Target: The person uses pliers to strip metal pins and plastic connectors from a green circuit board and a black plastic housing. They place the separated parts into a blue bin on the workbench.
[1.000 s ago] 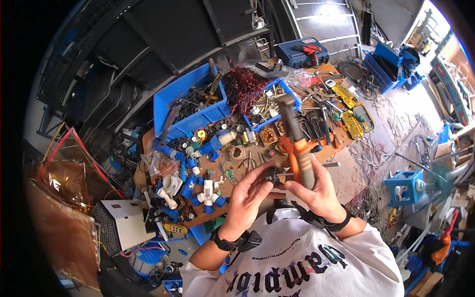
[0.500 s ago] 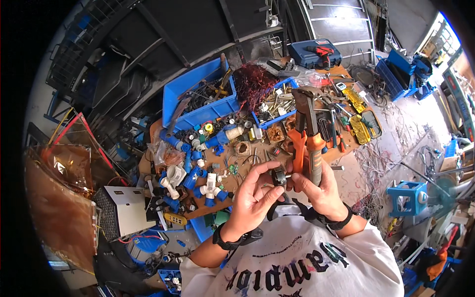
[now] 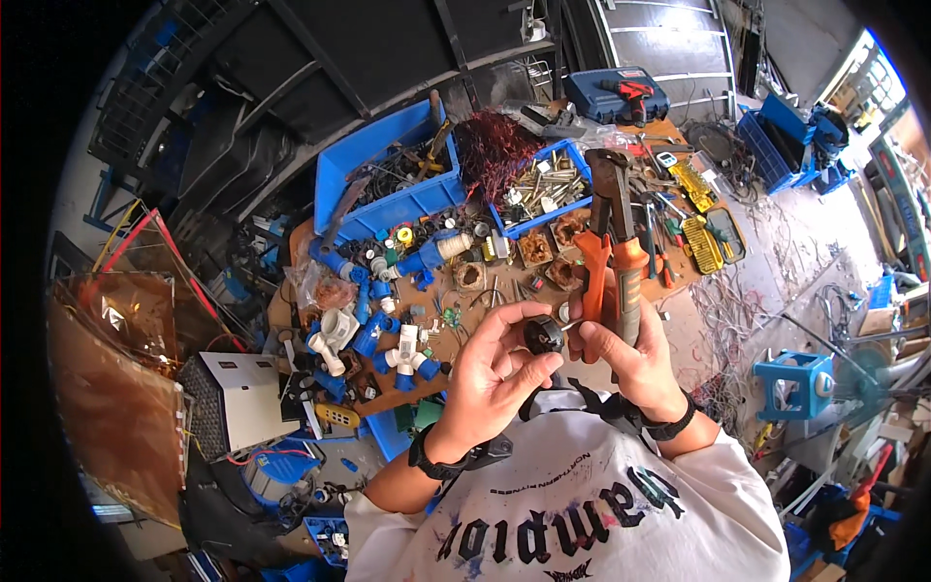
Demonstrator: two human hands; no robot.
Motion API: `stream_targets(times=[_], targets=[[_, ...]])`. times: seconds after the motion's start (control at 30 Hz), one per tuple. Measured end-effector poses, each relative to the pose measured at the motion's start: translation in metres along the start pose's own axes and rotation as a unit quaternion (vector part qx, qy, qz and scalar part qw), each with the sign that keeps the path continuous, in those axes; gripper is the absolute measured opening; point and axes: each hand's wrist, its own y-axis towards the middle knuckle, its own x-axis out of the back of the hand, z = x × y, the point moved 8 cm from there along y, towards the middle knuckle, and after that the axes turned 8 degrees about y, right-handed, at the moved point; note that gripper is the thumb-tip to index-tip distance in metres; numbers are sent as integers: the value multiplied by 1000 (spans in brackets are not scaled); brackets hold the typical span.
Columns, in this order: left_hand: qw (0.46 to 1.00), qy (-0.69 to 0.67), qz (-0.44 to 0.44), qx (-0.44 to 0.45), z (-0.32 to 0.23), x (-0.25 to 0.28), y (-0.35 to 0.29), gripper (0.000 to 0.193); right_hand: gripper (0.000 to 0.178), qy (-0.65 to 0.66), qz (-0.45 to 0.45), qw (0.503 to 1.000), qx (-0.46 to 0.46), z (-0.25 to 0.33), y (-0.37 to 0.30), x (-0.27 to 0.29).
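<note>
Pliers [image 3: 630,258] with orange and grey handles are held in the right hand [image 3: 630,359]. Its fingers are wrapped around the low ends of the handles, and the dark metal head points up and away from the person. I can't tell if the jaws touch each other.

The left hand [image 3: 499,376] pinches a small round black part [image 3: 543,336] between its thumb and fingertips. The part sits just left of the right thumb, below and to the left of the pliers' head. A thin pale bit shows between the two hands, too small to name.

A black band [image 3: 438,458] is on the left wrist, and the right wrist has one too. Below the hands is the white shirt [image 3: 572,466].

Past the hands is a brown table [image 3: 502,274]. To the left lies a white pipe fitting [image 3: 407,351] with blue ends. Farther back are a big blue bin [image 3: 412,211], a heap of dark red wire [image 3: 492,150] and a blue tray [image 3: 548,221] of metal pieces. A red drill [image 3: 633,92] rests on a blue case [image 3: 590,94].
</note>
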Motion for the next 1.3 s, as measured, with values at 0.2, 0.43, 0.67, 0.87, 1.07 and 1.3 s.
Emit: stream_targets(times=[0.2,0.43,0.67,0.87,1.07,1.3], targets=[[1000,-3,-12,-2,-4,-6,-2,48,23,9,1,1000,-8,-1,-3,0],[999,39,-23,-15,2,-3,-3,39,23,7,-4,1000,-16,3,-3,-2],[965,-239,-81,72,35,23,6,29,52,-187,-25,976,111,17,-4,3],[941,-316,-108,60,40,43,8,30,63,-309,9,938,155,12,-12,-16],[917,-291,-245,122,38,60,-2,30,68,-470,37,876,103,-6,-11,-50],[933,-311,-176,47,25,83,-8,31,70,-470,17,864,180,-4,-15,-74]])
